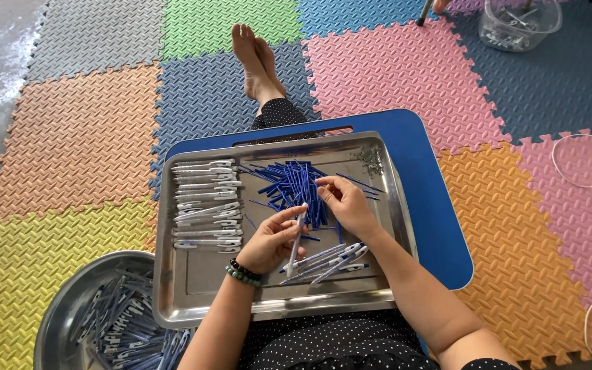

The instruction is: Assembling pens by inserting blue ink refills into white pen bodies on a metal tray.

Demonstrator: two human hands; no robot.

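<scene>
Left grip (272, 240) closed round white barrel (297, 236), upright for loading; right grip (346, 202) pinching blue refill (323, 182) above pile (289, 188); tray (193, 281) beneath catching parts.

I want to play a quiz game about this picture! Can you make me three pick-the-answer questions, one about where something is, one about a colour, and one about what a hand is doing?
1. Where do the white pen barrels lie in a row?
A. left side of the metal tray
B. on the orange mat
C. in the clear tub

2. What colour are the thin refills piled in the tray's middle?
A. red
B. blue
C. green

3. What is the left hand doing?
A. resting flat on the mat
B. holding a white pen upright
C. gripping the round bowl

Answers:
1 A, they are lined up along the tray's left part.
2 B, the pile is plainly blue.
3 B, its fingers pinch the pen, while the right hand pinches something thin nearby.
</scene>
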